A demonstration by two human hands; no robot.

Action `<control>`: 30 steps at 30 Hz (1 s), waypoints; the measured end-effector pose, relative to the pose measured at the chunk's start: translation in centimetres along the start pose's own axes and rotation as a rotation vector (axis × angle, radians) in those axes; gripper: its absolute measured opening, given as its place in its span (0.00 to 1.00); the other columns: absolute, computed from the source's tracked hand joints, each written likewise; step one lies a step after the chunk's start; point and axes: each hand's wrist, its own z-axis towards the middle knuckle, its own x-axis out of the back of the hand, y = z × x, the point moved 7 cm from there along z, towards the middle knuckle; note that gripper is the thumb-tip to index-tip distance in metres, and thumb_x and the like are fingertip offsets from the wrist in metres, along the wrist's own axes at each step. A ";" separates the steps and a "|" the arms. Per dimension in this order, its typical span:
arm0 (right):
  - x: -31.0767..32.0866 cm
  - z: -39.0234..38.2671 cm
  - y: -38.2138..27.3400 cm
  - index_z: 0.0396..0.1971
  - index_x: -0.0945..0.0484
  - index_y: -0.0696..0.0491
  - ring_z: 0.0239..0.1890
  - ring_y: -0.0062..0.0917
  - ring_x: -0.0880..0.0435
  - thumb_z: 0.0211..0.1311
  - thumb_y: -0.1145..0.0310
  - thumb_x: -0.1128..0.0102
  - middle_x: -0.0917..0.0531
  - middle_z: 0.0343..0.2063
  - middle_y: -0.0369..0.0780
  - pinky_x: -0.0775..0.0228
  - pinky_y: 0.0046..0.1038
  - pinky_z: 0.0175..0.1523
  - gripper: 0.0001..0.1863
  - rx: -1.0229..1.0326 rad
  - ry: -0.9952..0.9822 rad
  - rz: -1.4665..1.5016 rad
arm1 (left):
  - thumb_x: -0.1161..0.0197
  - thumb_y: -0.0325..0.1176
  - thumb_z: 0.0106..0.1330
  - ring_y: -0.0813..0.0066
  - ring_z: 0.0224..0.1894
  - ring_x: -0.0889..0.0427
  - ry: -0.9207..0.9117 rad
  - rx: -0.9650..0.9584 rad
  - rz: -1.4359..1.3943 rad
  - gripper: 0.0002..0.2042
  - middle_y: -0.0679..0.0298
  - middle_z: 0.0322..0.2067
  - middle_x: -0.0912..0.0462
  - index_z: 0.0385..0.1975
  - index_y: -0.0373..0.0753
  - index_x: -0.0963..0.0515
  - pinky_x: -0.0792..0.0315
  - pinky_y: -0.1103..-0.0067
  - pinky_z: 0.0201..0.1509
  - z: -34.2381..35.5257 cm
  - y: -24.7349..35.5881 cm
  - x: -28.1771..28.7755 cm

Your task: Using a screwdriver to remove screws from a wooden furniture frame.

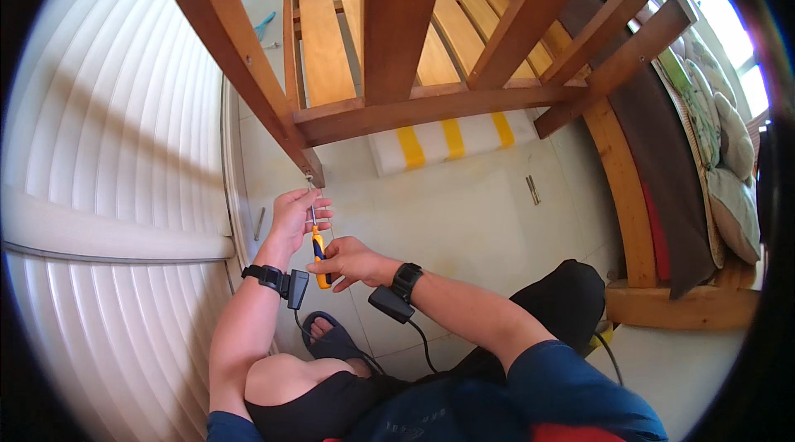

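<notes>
My right hand [354, 263] is closed round the yellow and dark-blue handle of a screwdriver [319, 245], whose shaft points away from me. My left hand [290, 218] is at the shaft near its tip, thumb and forefinger pinched on it and the other fingers loosely apart. The tip meets a small metal fastener [309, 178] low on the leg of a brown wooden frame [286, 131]. My fingers partly hide the contact. Upright slats and a lower rail [439, 109] belong to this frame, which leans over the floor in front of me.
Beyond the frame lies a slatted wooden base [323, 36]. A white package with yellow tape [431, 144] rests on the tiles. Metal bolts [532, 190] lie to the right, a thin rod [260, 224] to the left. White ribbed doors [108, 127] line the left; cushions [729, 169] sit at right.
</notes>
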 end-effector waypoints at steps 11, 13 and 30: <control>-0.6 1.0 0.1 0.40 0.21 0.62 0.37 0.26 0.11 0.69 0.57 0.27 0.15 0.37 0.41 0.09 0.37 0.41 0.21 0.124 0.008 0.204 | 0.36 0.33 0.75 0.64 0.31 0.10 0.081 -0.078 0.253 0.12 0.50 0.38 0.12 0.48 0.30 0.20 0.15 0.74 0.30 0.3 0.0 -0.2; -0.3 0.7 -0.2 0.41 0.21 0.62 0.38 0.26 0.12 0.68 0.57 0.25 0.15 0.38 0.42 0.09 0.36 0.41 0.21 0.075 0.140 0.009 | 0.34 0.34 0.74 0.65 0.31 0.11 0.105 -0.066 0.252 0.14 0.51 0.39 0.12 0.49 0.29 0.20 0.15 0.73 0.30 0.2 -0.1 1.0; -1.3 1.1 0.8 0.68 0.32 0.56 0.55 0.37 0.14 0.80 0.58 0.42 0.21 0.60 0.46 0.16 0.47 0.59 0.26 0.103 -0.253 0.608 | 0.42 0.32 0.79 0.61 0.42 0.09 -0.112 -0.014 -0.253 0.14 0.46 0.47 0.13 0.54 0.27 0.23 0.11 0.67 0.49 1.1 -1.6 0.8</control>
